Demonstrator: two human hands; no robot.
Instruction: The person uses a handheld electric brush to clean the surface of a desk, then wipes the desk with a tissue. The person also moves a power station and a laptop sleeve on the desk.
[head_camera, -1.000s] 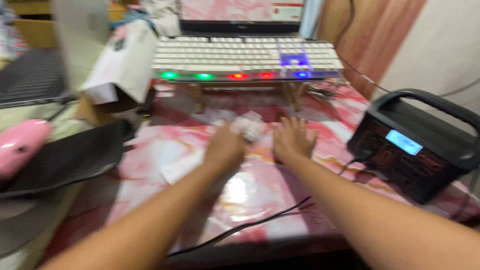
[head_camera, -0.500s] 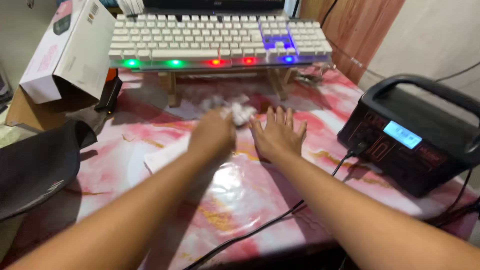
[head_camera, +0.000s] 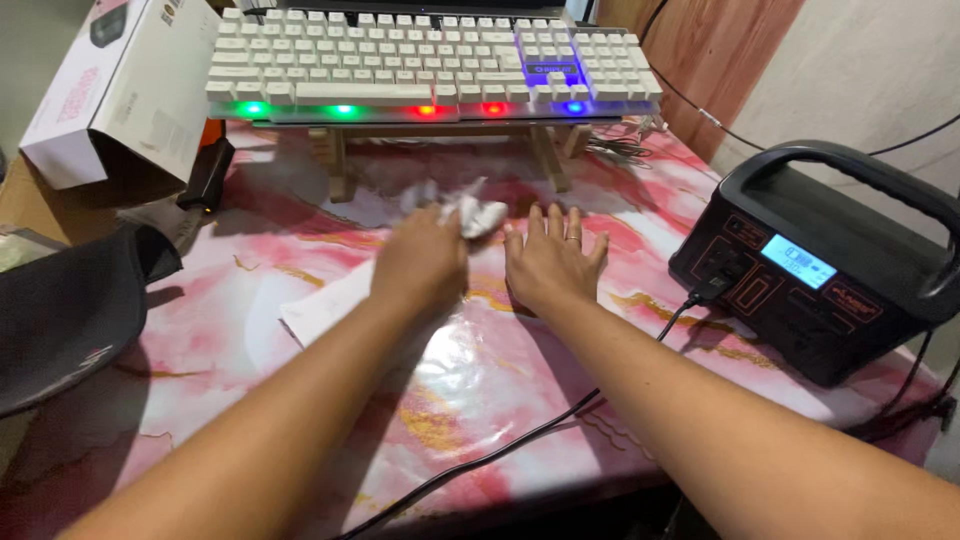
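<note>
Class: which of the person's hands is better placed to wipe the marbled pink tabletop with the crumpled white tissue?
Left. The left hand grips the crumpled white tissue; the right hand lies flat on the marbled pink tabletop.

Left hand (head_camera: 420, 265) gripping crumpled white tissue (head_camera: 465, 212), right hand (head_camera: 552, 262) flat on pink marbled table (head_camera: 250, 300)

We count two hands (head_camera: 425, 262), one keyboard (head_camera: 430, 55), one power station (head_camera: 825, 260), one cardboard box (head_camera: 125, 85), one crumpled tissue (head_camera: 470, 210).
</note>
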